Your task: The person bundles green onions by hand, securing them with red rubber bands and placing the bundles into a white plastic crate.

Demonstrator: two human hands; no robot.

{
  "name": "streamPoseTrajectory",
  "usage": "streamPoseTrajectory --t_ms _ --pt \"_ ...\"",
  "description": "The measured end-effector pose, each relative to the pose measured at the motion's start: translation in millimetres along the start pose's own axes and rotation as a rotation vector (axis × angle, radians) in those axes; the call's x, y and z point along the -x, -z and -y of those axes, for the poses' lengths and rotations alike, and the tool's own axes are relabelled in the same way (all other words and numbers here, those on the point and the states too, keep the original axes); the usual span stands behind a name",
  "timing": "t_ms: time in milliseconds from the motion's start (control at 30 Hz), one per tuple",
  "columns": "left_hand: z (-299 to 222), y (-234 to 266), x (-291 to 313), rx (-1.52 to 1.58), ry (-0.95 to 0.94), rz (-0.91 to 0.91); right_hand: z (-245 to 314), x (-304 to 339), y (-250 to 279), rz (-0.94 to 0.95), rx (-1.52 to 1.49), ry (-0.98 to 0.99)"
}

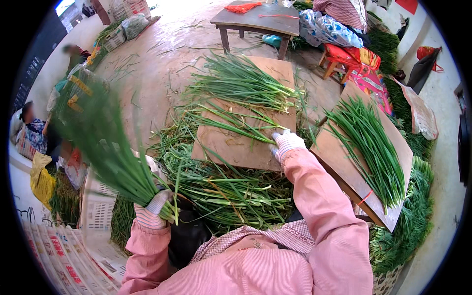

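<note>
My left hand, in a striped knit glove, is closed round the stems of a large bunch of garlic chives; the leafy end fans up to the left, blurred by motion. Reaching over the middle board, my gloved right hand has its fingers at the pale ends of a few loose chive stalks. Whether they pinch these is hard to see. Behind the stalks, a thick pile of chives lies on the same board. Another bundle rests on the tilted board to the right, near a red band.
Loose chives are heaped between me and the middle board. A low wooden table stands beyond, a red-covered stool to its right. More chives line the right wall. People sit at the left, near a yellow bag.
</note>
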State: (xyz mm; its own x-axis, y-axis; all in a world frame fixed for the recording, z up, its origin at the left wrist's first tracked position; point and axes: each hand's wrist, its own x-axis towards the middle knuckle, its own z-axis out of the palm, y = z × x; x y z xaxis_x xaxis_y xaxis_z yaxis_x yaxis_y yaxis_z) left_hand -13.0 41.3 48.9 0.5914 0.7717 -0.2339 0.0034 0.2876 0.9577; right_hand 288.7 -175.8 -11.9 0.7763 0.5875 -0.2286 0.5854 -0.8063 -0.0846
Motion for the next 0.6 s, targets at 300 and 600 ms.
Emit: streamPoseTrajectory --t_ms 300,600 --pt "34 3 -20 -0.191 0.358 0.345 9 8 44 -0.319 -0.188 0.044" --pt "27 -33 8 0.439 0.354 0.296 -19 81 -31 0.433 -1.306 -0.311"
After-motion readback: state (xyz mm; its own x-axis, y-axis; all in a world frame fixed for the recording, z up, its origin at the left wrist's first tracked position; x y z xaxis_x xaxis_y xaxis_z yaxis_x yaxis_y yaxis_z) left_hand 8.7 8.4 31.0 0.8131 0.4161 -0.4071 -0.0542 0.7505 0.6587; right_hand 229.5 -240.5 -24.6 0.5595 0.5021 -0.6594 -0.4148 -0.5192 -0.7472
